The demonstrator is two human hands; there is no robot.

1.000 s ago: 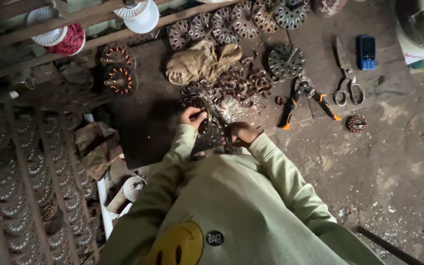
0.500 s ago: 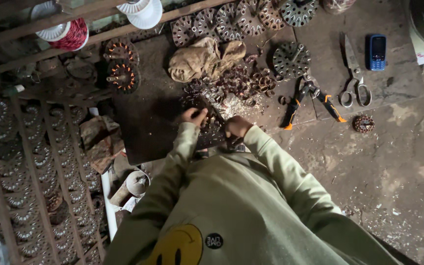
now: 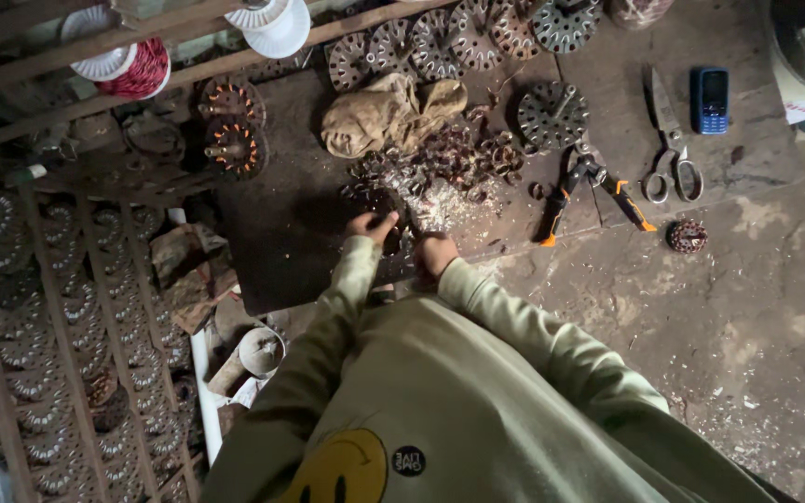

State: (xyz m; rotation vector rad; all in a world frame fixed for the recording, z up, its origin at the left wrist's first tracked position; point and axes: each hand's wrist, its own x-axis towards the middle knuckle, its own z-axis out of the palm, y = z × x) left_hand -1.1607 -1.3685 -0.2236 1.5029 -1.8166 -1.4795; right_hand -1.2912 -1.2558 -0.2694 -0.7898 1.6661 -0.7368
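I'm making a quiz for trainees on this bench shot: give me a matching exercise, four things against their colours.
Things:
1. phone
2. cutter handles
3. cloth
4. top spool

Colours:
a. white
b. tan
c. blue
d. black and orange

Pairs: 1-c, 2-d, 3-b, 4-a
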